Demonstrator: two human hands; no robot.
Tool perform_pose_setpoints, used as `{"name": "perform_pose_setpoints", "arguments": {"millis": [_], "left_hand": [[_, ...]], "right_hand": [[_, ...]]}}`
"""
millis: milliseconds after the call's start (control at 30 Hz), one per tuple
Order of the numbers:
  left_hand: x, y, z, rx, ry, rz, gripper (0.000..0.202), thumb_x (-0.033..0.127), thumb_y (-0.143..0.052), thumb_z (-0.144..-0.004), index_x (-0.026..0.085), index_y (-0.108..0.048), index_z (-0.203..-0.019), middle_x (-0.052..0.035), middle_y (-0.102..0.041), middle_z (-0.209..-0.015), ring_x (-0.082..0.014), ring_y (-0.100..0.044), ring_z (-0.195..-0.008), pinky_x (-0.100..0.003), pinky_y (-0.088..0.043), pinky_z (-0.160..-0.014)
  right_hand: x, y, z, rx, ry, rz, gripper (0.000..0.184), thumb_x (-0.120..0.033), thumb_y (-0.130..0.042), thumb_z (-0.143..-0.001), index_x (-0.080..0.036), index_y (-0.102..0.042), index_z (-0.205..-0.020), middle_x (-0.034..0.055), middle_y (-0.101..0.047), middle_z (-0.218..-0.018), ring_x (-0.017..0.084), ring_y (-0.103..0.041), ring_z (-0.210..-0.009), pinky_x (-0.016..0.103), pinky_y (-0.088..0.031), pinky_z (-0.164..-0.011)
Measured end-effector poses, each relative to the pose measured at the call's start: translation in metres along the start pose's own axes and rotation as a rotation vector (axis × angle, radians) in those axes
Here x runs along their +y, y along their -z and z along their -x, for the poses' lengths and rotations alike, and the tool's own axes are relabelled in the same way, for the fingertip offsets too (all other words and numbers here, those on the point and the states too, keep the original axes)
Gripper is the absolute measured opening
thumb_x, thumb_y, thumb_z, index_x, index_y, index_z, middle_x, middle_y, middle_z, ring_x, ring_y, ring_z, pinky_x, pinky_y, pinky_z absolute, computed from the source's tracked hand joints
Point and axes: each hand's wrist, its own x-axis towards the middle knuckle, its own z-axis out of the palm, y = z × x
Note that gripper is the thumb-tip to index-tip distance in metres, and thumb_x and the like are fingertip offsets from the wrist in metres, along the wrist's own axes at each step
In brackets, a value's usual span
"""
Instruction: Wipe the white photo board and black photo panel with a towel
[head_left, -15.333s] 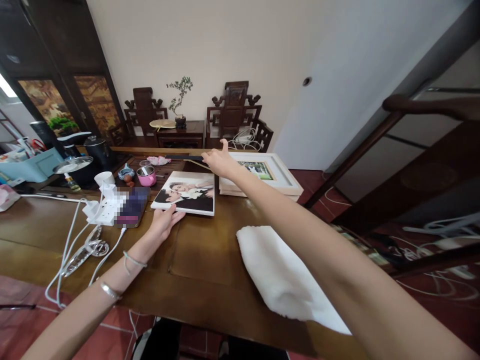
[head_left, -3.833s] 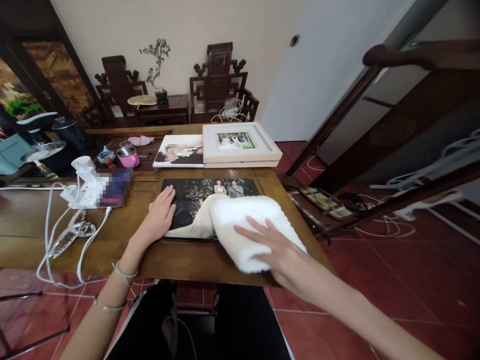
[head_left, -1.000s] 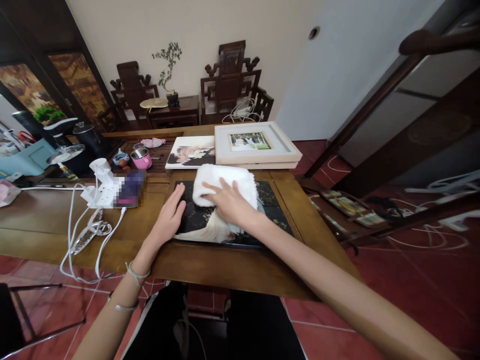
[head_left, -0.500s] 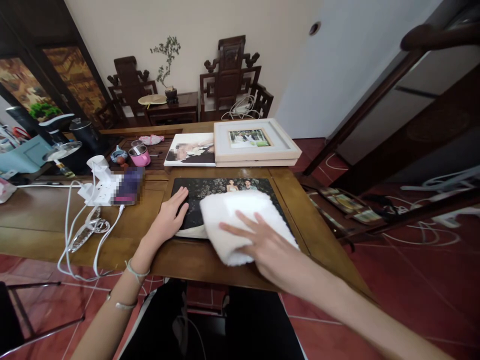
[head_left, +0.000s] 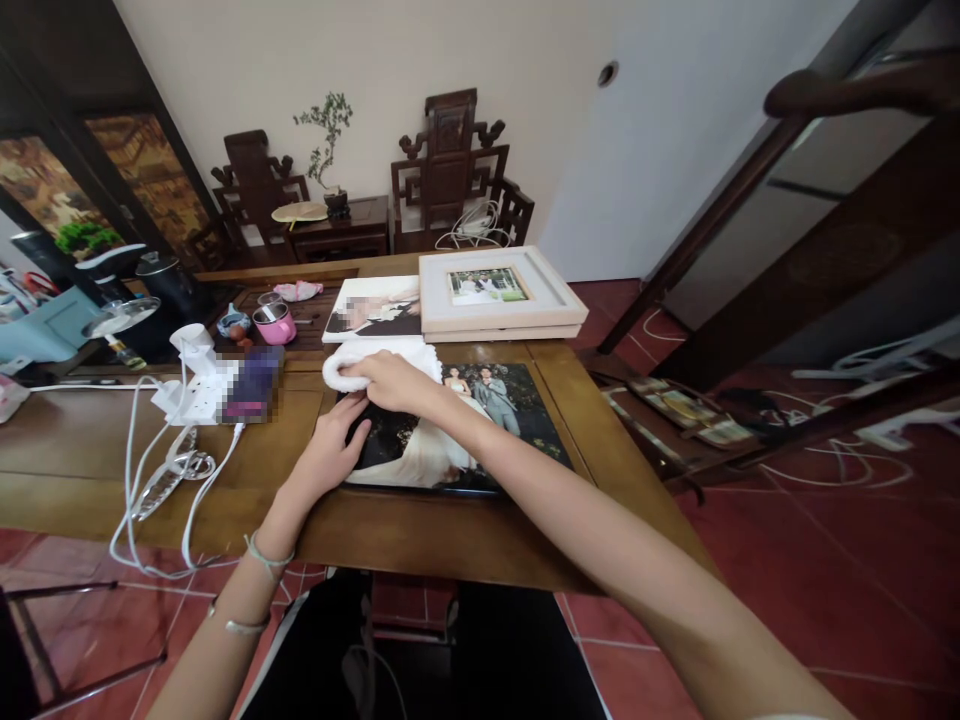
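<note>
A large dark photo print point(head_left: 480, 425) of a couple lies flat on the wooden table point(head_left: 420, 535) in front of me. My left hand point(head_left: 330, 455) rests flat on the print's left edge, fingers spread. My right hand point(head_left: 397, 383) presses a folded white towel point(head_left: 356, 362) against the print's far left corner, fingers curled over the cloth.
Behind the print lie a smaller unframed photo point(head_left: 371, 310) and a stack of white picture frames point(head_left: 495, 295). To the left sit a white power strip point(head_left: 191, 395) with cables, a pink pot point(head_left: 274, 325) and kettles. Carved chairs stand by the wall. A dark stair rail point(head_left: 825, 95) is at right.
My right hand has swept the towel from the print's near right part up to its far left corner, uncovering the couple in the picture. My left hand stays on the left edge.
</note>
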Motion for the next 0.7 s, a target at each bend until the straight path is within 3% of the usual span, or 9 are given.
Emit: {"name": "perform_pose_setpoints", "arguments": {"millis": [100, 233, 333, 400, 500, 700], "left_hand": [[0.000, 0.000, 0.000, 0.003, 0.003, 0.009, 0.042, 0.029, -0.042, -0.093, 0.009, -0.057, -0.127, -0.0160, -0.054, -0.137, -0.0264, -0.048, -0.130, -0.046, -0.036, -0.111], [0.000, 0.000, 0.000, -0.010, 0.003, 0.026, 0.043, 0.030, -0.041, -0.093, 0.011, -0.054, -0.130, -0.0148, -0.048, -0.143, -0.0253, -0.040, -0.136, -0.047, -0.032, -0.113], [0.000, 0.000, 0.000, -0.010, 0.005, 0.028, 0.044, 0.031, -0.040, -0.094, 0.009, -0.054, -0.130, -0.0161, -0.047, -0.143, -0.0247, -0.039, -0.136, -0.046, -0.031, -0.114], [0.000, 0.000, 0.000, -0.005, 0.006, 0.026, 0.044, 0.031, -0.040, -0.094, 0.009, -0.054, -0.130, -0.0166, -0.048, -0.142, -0.0245, -0.040, -0.136, -0.046, -0.032, -0.114], [0.000, 0.000, 0.000, 0.001, 0.009, 0.025, 0.044, 0.031, -0.041, -0.093, 0.010, -0.054, -0.130, -0.0165, -0.048, -0.142, -0.0248, -0.040, -0.136, -0.047, -0.032, -0.113], [-0.001, -0.001, 0.000, 0.006, 0.013, 0.021, 0.046, 0.033, -0.040, -0.094, 0.009, -0.053, -0.131, -0.0161, -0.048, -0.142, -0.0239, -0.040, -0.136, -0.045, -0.031, -0.114]], "right_hand": [[0.012, -0.003, 0.013, 0.054, -0.019, -0.007, 0.055, 0.001, -0.042, -0.074, -0.024, -0.065, -0.116, 0.0050, -0.064, -0.126, 0.026, -0.055, -0.118, 0.035, -0.041, -0.096], [0.055, 0.000, 0.064, 0.114, -0.071, 0.012, 0.066, 0.006, -0.038, -0.067, -0.024, -0.065, -0.119, 0.0034, -0.063, -0.128, 0.026, -0.051, -0.124, 0.042, -0.040, -0.101], [0.090, 0.004, 0.109, 0.188, -0.179, 0.102, 0.064, 0.006, -0.037, -0.065, -0.018, -0.067, -0.116, 0.0095, -0.065, -0.123, 0.031, -0.049, -0.125, 0.051, -0.039, -0.102], [0.102, 0.002, 0.139, 0.196, -0.224, 0.171, 0.063, 0.007, -0.036, -0.065, -0.014, -0.066, -0.116, 0.0134, -0.061, -0.128, 0.035, -0.040, -0.133, 0.058, -0.037, -0.103], [0.089, -0.010, 0.183, 0.173, -0.151, 0.209, 0.063, 0.009, -0.035, -0.061, -0.017, -0.069, -0.107, 0.0084, -0.049, -0.142, 0.036, -0.022, -0.140, 0.065, -0.029, -0.106], [0.013, -0.043, 0.247, 0.182, 0.072, 0.232, 0.041, 0.008, -0.037, -0.067, -0.019, -0.068, -0.066, 0.0002, -0.043, -0.147, 0.034, -0.009, -0.143, 0.071, -0.018, -0.108]]}}
